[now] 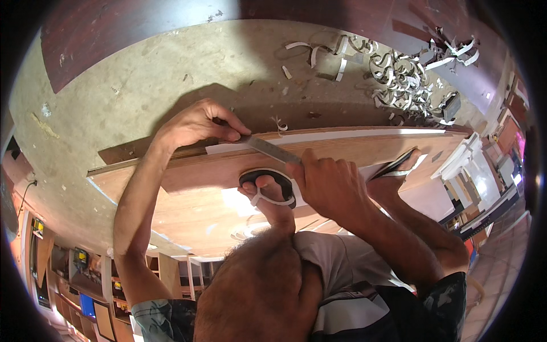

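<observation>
One knee [250, 293] is bent near the board [196, 174]; at its edge, a blade [273, 150] is pinched by the left hand [199, 122] and gripped (fingers curled) by the right hand [333, 185].

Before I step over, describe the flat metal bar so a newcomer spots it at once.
Start at the big light-brown wooden panel and follow its far edge, where a long white strip runs. Across that edge, the flat metal bar slants from left hand to right hand. It is dull grey and straight, unlike the white strip beside it or the curled strips on the floor.
</observation>
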`<action>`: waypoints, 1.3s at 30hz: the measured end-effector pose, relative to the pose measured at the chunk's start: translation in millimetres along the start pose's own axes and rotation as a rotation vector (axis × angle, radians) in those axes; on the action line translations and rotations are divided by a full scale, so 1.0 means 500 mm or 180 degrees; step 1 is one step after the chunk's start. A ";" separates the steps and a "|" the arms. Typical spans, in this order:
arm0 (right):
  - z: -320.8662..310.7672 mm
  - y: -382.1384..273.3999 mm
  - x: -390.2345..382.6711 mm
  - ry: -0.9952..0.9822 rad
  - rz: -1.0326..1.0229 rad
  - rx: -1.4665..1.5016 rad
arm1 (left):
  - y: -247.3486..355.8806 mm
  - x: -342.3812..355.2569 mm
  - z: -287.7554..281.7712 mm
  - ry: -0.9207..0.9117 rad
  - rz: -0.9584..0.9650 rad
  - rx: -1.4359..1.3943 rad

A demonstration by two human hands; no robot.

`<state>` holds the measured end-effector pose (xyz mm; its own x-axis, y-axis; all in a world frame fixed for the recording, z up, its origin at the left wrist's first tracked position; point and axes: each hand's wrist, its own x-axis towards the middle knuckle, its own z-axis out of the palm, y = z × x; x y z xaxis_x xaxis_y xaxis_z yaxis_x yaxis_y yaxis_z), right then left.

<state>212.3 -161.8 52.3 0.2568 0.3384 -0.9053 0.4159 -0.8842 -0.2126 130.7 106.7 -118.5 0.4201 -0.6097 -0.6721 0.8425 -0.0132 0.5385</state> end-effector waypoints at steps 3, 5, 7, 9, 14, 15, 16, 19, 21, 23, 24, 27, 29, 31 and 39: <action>0.005 0.018 0.020 -0.0007 0.0087 -0.0072 | -0.011 0.035 0.012 0.0072 0.0186 0.0203; 0.006 0.027 0.034 -0.0009 0.0091 -0.0032 | -0.015 0.047 0.014 0.0125 0.0129 0.0193; 0.005 0.030 0.044 -0.0141 0.0126 -0.0011 | -0.015 0.047 0.016 0.0142 0.0085 0.0200; 0.002 0.028 0.047 -0.0052 0.0010 0.0109 | -0.008 0.039 0.013 0.0147 0.0034 0.0255; -0.009 0.021 0.023 -0.0260 0.0149 -0.0024 | 0.018 0.028 0.009 0.0042 0.0130 0.0476; -0.011 0.023 0.017 -0.0322 0.0212 -0.0117 | 0.021 0.033 0.013 0.0013 0.0050 0.0563; -0.013 0.025 0.012 -0.0492 0.0311 -0.0240 | 0.023 0.037 0.017 -0.0028 0.0082 0.0661; -0.014 0.036 0.006 -0.0212 0.0301 -0.0198 | 0.024 0.054 0.031 0.0098 0.0059 0.0607; -0.010 0.043 0.008 -0.0182 0.0239 -0.0143 | 0.020 0.059 0.035 0.0149 -0.0015 0.0612; -0.001 0.050 0.012 -0.0142 0.0177 -0.0130 | 0.011 0.059 0.037 0.0175 -0.0110 0.0519; 0.006 0.052 0.015 -0.0104 0.0142 -0.0145 | 0.006 0.057 0.037 0.0199 -0.0158 0.0433; 0.023 0.059 0.032 0.0009 0.0112 -0.0182 | -0.009 0.059 0.038 0.0327 -0.0150 0.0392; 0.029 0.063 0.052 0.0016 0.0117 -0.0190 | -0.018 0.067 0.038 0.0476 -0.0017 0.0526; 0.027 0.063 0.072 -0.0073 0.0133 -0.0227 | -0.023 0.077 0.042 0.0662 0.0165 0.0706; -0.022 0.030 0.012 -0.0518 0.0349 0.0055 | 0.006 0.060 0.009 -0.0102 0.0059 0.0470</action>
<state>229.8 -169.3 48.0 0.1548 0.1846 -0.9706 0.3778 -0.9188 -0.1145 144.4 84.8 -134.8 0.4223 -0.6358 -0.6460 0.7749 -0.1166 0.6213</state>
